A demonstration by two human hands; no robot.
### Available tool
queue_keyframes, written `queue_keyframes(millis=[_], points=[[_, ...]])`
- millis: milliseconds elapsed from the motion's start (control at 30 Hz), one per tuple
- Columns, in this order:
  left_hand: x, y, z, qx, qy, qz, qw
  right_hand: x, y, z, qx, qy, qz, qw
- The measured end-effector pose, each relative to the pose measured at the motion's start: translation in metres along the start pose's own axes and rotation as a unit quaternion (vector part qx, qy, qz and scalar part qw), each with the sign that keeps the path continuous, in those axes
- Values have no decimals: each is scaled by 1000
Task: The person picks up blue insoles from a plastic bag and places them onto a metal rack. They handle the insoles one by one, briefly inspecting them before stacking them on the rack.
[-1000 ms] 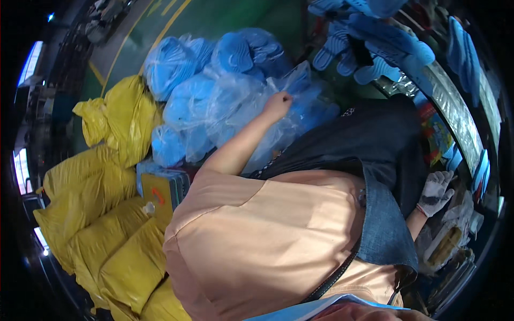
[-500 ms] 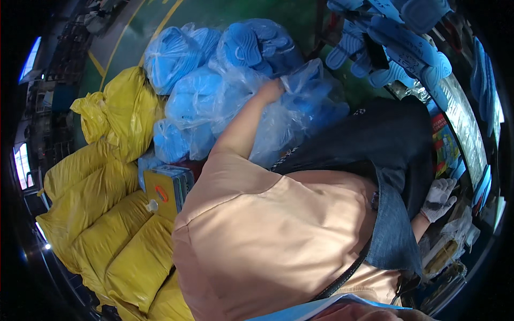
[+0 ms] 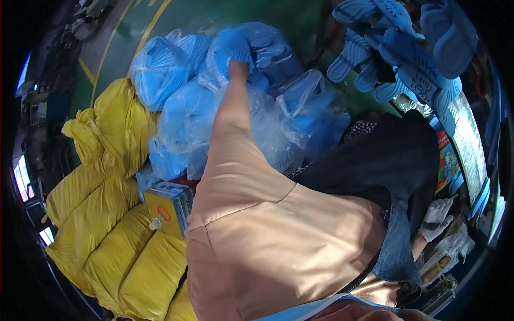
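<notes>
My left arm in a peach sleeve stretches out to a pile of clear plastic bags filled with blue shoe insoles. My left hand [image 3: 239,70] is at the far clear bag [image 3: 270,45], against its ribbed blue insoles [image 3: 231,47]; its fingers are hidden, so what it grips does not show. Nearer lies another bag of insoles [image 3: 184,109], and to the right a bag with a loose, twisted plastic top [image 3: 316,101]. My right hand [image 3: 436,218], in a whitish glove, is low at the right beside my dark apron, fingers apart and holding nothing.
Yellow sacks [image 3: 107,214] are stacked at the left. A yellow-fronted box [image 3: 163,213] stands between them and my sleeve. Blue insoles with handwriting [image 3: 407,53] hang at the upper right, near a shiny metallic curved surface [image 3: 471,139]. Crumpled plastic [image 3: 450,249] lies below my right hand.
My left hand has moved left and farther away, from the loose plastic at the right bag to the far bag of insoles. The gloved right hand stays nearly where it was.
</notes>
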State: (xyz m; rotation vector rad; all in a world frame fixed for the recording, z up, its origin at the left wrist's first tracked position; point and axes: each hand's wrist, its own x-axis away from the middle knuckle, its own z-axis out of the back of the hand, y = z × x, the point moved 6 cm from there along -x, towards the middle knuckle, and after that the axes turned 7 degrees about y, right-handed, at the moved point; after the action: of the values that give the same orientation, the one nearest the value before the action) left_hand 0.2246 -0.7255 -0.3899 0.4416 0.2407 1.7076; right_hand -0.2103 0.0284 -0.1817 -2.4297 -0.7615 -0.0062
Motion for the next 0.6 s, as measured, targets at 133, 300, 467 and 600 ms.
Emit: queue_keyframes(millis=[133, 300, 467, 600], points=[[-9, 0, -12, 4, 36, 111, 993, 3, 1, -3, 41, 34, 3, 999], [-25, 13, -31, 71, -22, 144, 987, 7, 6, -6, 48, 15, -13, 999], [-22, -2, -44, 344, -90, 66, 932, -14, 1, -5, 58, 41, -15, 997], [42, 36, -23, 538, -132, -79, 829, -18, 3, -59, 87, -29, 17, 996]])
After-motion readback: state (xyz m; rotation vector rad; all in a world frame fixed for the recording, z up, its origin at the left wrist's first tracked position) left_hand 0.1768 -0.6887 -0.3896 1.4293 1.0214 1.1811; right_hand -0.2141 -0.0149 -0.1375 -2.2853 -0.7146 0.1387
